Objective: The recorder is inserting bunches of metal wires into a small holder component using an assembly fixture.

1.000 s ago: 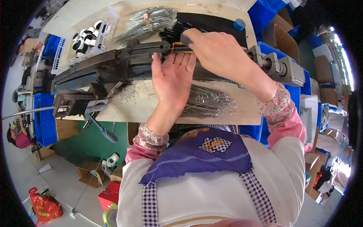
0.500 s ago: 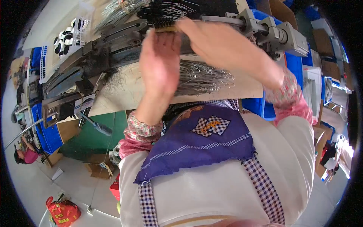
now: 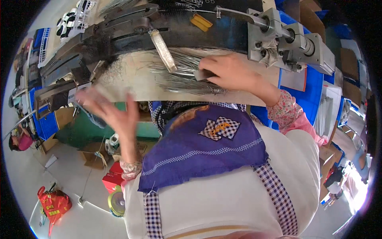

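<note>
Blue plastic crate (image 3: 47,129) at 9 o'clock, near the rim of the view, with a red bag (image 3: 55,205) on the floor at 8 o'clock. Just in from the crate, a dark metal bracket (image 3: 55,97) juts toward 9 o'clock, a pale card at its inner end. Between 10 and 11 o'clock, a white basket (image 3: 82,18) holds black-and-white rolls (image 3: 69,24).

At 9 o'clock, nearer the middle, the left hand (image 3: 113,111) is blurred, its fingers spread wide and nothing visible in it. Its fingertips overlap the card; I cannot tell whether they touch it.

Above it, a long dark machine (image 3: 123,36) runs from 10 o'clock across 12. At 11 o'clock a silver bar (image 3: 163,49) slants down from the machine's front, its lower end over loose metal wires (image 3: 184,81). These wires lie at 12 o'clock on the pale tabletop (image 3: 139,75). Farther out at 12, a ridged yellow block (image 3: 201,22) lies at a tilt on the machine's dark bed.

At 1 o'clock the right hand (image 3: 230,71) has its fingers curled narrow around a small grey piece (image 3: 202,75), held just at the wires; contact is unclear. Toward 2 o'clock stands a steel shaft mount (image 3: 292,40), with a blue bin (image 3: 314,89) beyond.
</note>
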`<action>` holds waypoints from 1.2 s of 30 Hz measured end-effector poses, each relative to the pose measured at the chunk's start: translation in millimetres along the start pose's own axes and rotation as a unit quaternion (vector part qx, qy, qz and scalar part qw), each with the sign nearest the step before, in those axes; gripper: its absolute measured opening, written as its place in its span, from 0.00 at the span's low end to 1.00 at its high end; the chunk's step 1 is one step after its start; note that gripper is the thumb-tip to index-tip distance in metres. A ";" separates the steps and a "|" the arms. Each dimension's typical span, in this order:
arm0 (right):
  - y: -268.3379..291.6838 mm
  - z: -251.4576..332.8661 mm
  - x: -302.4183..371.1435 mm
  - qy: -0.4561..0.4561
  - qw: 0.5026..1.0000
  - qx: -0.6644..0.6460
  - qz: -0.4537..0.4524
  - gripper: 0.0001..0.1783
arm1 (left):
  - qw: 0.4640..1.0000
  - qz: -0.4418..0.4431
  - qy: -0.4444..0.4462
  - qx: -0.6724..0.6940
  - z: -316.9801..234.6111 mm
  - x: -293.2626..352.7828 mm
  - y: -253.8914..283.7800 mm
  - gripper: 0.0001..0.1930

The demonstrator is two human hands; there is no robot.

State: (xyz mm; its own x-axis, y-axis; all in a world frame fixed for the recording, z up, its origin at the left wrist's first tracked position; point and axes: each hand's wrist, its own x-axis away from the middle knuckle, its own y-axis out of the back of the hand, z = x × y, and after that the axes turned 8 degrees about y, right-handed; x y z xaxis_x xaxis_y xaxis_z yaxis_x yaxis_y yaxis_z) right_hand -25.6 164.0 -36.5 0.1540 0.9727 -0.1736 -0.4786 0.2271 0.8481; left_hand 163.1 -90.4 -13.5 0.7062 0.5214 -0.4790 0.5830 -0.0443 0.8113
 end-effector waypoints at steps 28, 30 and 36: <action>138.9 32.7 -43.2 -0.053 0.971 0.015 -0.233 0.13 | 0.814 0.271 0.271 0.437 -51.2 -32.5 3.8 0.18; 127.9 -6.5 -34.3 0.042 0.963 0.144 -0.225 0.10 | 0.837 0.264 0.159 0.452 -59.9 -31.8 -14.4 0.19; 89.3 -13.0 -56.2 0.056 0.967 0.199 -0.151 0.13 | 0.568 0.325 0.316 0.687 -123.9 -35.6 -16.8 0.10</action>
State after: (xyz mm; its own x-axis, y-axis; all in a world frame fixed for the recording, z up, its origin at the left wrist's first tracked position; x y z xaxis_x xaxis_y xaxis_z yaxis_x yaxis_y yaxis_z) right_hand -88.2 130.3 42.4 0.1300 0.8687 -0.4779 -0.0528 0.4874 0.8716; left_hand 78.4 -2.7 31.4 0.9198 0.1968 0.3395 0.3510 -0.7995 -0.4874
